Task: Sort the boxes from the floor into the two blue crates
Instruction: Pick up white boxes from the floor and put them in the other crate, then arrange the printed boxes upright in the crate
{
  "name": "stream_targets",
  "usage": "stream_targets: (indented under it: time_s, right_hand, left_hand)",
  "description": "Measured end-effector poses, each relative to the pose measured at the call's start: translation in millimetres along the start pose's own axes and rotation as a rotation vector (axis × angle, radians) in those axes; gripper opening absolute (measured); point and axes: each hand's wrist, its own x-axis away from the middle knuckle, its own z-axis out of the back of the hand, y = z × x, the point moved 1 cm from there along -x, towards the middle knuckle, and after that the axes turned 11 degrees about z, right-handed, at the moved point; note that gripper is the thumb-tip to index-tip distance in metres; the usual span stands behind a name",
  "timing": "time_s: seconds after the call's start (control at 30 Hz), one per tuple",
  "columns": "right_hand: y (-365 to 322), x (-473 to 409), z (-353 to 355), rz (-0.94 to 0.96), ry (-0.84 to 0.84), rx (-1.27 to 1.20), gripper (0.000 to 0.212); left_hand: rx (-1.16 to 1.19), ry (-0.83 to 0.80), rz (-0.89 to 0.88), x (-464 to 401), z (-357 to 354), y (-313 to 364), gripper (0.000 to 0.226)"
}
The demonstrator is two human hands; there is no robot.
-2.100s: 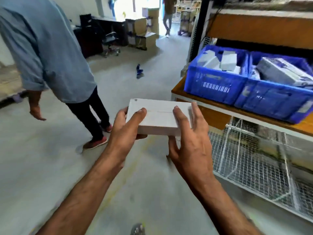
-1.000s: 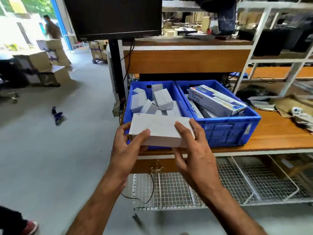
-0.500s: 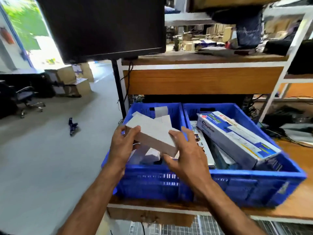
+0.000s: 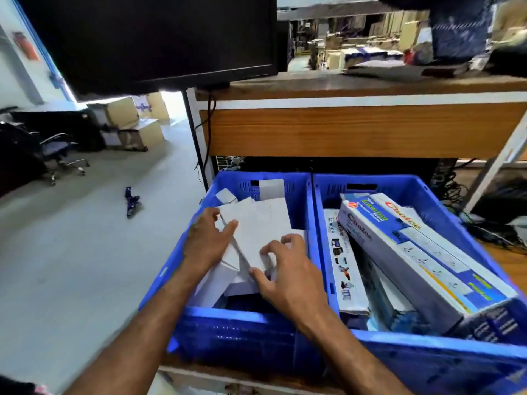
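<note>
Hands both inside the left blue crate [image 4: 309, 218], working one white box [image 4: 256, 235]. Left hand [image 4: 206, 242] holds the box's left edge: thumb on the top face, fingers curled behind the far side. Right hand [image 4: 285, 276] holds the near right corner, fingertips bent onto the top face, thumb against the lower edge. Grip of each hand narrow, holding the box. Box tilted, its near edge lower, lying on top of other white boxes [image 4: 272, 188] piled in the same crate; whether it already rests fully on them I cannot tell.

Right blue crate [image 4: 427, 186] stands touching the left one, side by side on the wooden counter [image 4: 513, 260]. It holds long printed cartons, the top one [image 4: 422, 252] blue and white, lying diagonally with its near end raised onto the crate's front rim; a second printed carton [image 4: 343, 269] lies flat against the dividing wall.

Dark monitor [image 4: 148, 38] hangs above left, over a wooden shelf [image 4: 356, 129]. Grey floor [image 4: 71, 252] to the left, with a small blue object [image 4: 131, 201], an office chair [image 4: 57, 155] and brown cardboard boxes [image 4: 137, 124] further back.
</note>
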Motion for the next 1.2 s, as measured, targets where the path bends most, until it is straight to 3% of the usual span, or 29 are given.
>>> stream_targets:
  time_s: [0.1,0.17,0.33,0.47,0.73,0.9,1.2]
  right_hand:
    - [-3,-5,-1,-0.024,-0.065,0.015,0.041]
    - [-5,-7,0,-0.009,-0.078,0.073,0.039]
    - [-9,-9,2,-0.033,-0.022,0.206,0.056]
    - [-13,-3,6,-0.025,0.005,0.248,0.047]
    - [-23,21,37,0.102,0.314,0.137,0.052]
    - [-44,34,58,0.164,0.453,0.238,0.061]
    - [-43,84,81,0.051,0.360,0.423,0.069]
  left_hand:
    - [-0.088,-0.075,0.066,-5,-4,-8,0.069]
    - [-0.098,-0.085,0.059,-4,-4,-10,0.065]
    - [-0.145,-0.163,-0.106,9,-4,-13,0.065]
    - [-0.216,0.029,-0.382,30,-1,-1,0.056]
    - [-0.212,0.208,-0.708,88,27,30,0.058]
    - [-0.194,0.255,-0.807,112,41,36,0.064]
    - [-0.074,0.149,-0.841,148,17,34,0.064]
